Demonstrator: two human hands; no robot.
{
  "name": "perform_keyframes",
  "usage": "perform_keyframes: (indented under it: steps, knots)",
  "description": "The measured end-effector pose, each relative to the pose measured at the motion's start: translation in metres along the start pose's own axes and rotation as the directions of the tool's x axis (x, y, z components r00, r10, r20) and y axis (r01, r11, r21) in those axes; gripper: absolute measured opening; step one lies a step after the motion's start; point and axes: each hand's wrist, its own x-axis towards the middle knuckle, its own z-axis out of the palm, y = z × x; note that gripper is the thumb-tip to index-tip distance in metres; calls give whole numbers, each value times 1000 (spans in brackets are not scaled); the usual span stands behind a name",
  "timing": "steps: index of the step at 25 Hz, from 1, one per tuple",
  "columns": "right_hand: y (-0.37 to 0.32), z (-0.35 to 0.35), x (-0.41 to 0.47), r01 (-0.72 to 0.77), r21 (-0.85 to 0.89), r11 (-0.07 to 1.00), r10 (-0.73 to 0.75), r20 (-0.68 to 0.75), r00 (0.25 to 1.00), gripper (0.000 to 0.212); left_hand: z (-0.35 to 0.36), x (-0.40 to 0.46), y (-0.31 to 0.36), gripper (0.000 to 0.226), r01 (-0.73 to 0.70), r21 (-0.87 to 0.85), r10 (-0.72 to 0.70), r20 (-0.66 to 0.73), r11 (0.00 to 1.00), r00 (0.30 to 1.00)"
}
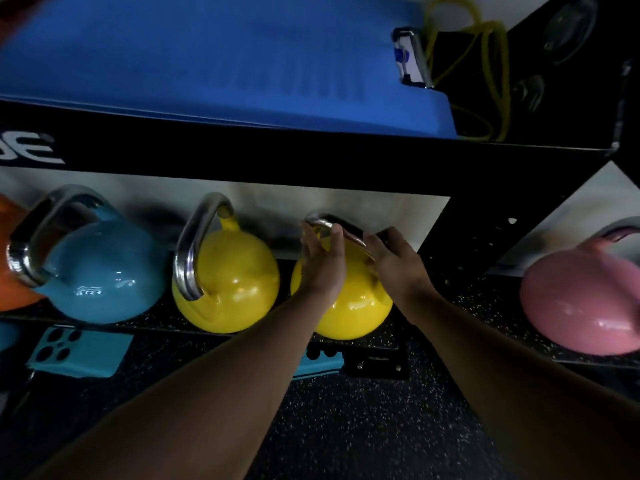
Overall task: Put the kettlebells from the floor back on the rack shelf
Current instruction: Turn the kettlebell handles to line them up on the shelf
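A yellow kettlebell with a steel handle stands on the low rack shelf, at the right end of its bay. Both of my hands are on its handle: my left hand curls around the left end, and my right hand grips the right end. A second yellow kettlebell stands just to its left, and a blue kettlebell further left. A pink kettlebell rests in the neighbouring bay on the right.
An orange kettlebell shows at the left edge. Overhead, an upper shelf holds a blue mat and a yellow band. A black upright separates the bays. Teal blocks lie under the shelf on the speckled floor.
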Motion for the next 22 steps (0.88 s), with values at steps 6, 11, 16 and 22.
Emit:
perform_keyframes:
  steps: [6, 11, 16, 22]
  knots:
    - [12, 23, -22, -29, 262, 965, 24, 22, 999, 35, -7, 26, -5, 75, -43, 5, 43, 37, 999, 998]
    - [10, 7, -9, -30, 293, 955, -10, 136, 991, 35, -1, 18, -4, 58, -126, 46, 124, 52, 991, 991]
    - [7, 33, -20, -40, 410, 911, 4, 89, 996, 39, -9, 34, 1, 60, -117, 97, 105, 114, 988, 988]
    - [7, 48, -23, -18, 480, 877, -15, 63, 998, 40, -16, 54, 7, 57, -79, 170, 50, 173, 982, 984]
